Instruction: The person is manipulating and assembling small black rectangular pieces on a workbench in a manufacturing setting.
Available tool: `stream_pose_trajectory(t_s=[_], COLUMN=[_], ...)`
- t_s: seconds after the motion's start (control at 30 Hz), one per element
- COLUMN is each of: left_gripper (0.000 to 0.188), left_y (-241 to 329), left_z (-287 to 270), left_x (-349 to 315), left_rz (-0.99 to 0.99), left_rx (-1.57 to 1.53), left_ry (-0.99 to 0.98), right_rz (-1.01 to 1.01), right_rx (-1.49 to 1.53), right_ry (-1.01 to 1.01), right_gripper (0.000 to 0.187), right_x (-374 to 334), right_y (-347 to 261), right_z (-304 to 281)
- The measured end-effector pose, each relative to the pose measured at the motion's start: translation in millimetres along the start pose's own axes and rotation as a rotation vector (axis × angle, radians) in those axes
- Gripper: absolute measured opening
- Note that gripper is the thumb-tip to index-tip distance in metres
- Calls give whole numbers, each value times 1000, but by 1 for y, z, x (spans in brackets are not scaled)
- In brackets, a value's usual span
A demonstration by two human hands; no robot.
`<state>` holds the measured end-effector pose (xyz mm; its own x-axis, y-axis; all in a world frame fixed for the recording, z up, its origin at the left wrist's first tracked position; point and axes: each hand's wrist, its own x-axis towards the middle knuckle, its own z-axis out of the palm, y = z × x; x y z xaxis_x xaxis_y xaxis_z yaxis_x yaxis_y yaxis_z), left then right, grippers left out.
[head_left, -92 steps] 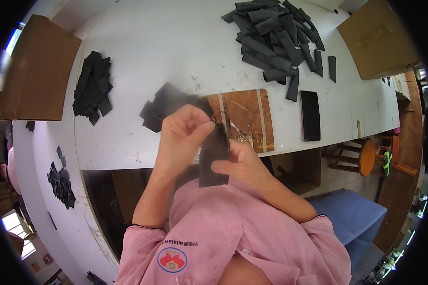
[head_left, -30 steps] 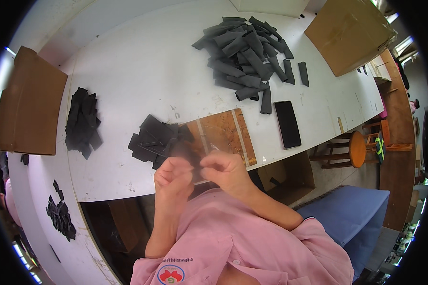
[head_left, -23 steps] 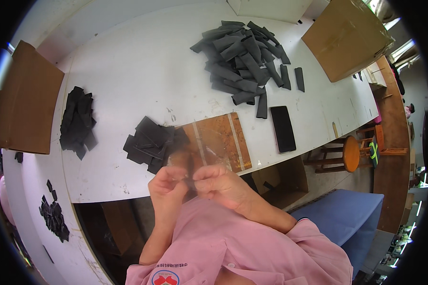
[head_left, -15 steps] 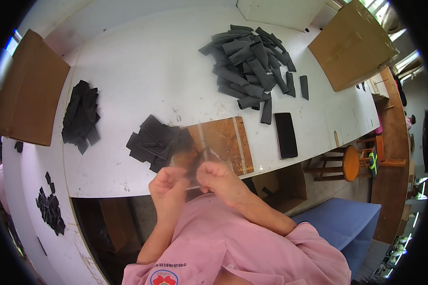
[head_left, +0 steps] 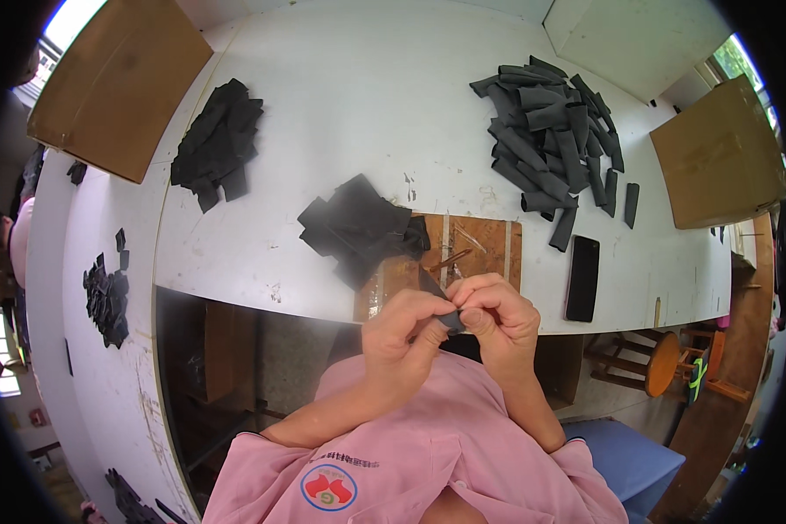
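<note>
My left hand (head_left: 403, 336) and my right hand (head_left: 499, 325) meet at the table's front edge, just before a brown wooden board (head_left: 489, 249). Both pinch a small dark grey fabric piece (head_left: 450, 318) between thumbs and fingers; part of it is hidden by the fingers. On the board beyond them lies a thin brown tool (head_left: 448, 260), its kind unclear. A pile of flat black fabric pieces (head_left: 358, 231) overlaps the board's left side. Farther off to the right lies a heap of dark grey fabric tubes (head_left: 555, 131).
A black phone (head_left: 582, 278) lies right of the board. Another pile of black pieces (head_left: 221, 144) is at the far left, beside a cardboard box (head_left: 122, 83). A second cardboard box (head_left: 720, 153) stands at the right. A wooden stool (head_left: 661, 367) is below the table's right end.
The view has shifted, so the table's things appear farther right. Both hands, earlier close together over a blurred dark piece, now have the grey piece plainly between their fingertips.
</note>
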<state>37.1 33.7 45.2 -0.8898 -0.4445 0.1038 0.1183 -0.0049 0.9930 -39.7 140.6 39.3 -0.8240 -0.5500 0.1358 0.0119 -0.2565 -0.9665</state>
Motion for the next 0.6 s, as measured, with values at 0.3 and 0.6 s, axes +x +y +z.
stream_pose_trajectory(t_s=[0.3, 0.6], left_gripper=[12, 25], left_y=[12, 29], left_z=[-18, -22], left_x=[14, 53], left_rz=[-343, -325], left_rx=[-549, -1211], left_ry=[-80, -673], right_rz=[1, 34], right_rx=[-362, -87], right_ry=[31, -229], right_gripper=[10, 16], right_x=[10, 48], right_y=[-23, -67], right_z=[9, 11])
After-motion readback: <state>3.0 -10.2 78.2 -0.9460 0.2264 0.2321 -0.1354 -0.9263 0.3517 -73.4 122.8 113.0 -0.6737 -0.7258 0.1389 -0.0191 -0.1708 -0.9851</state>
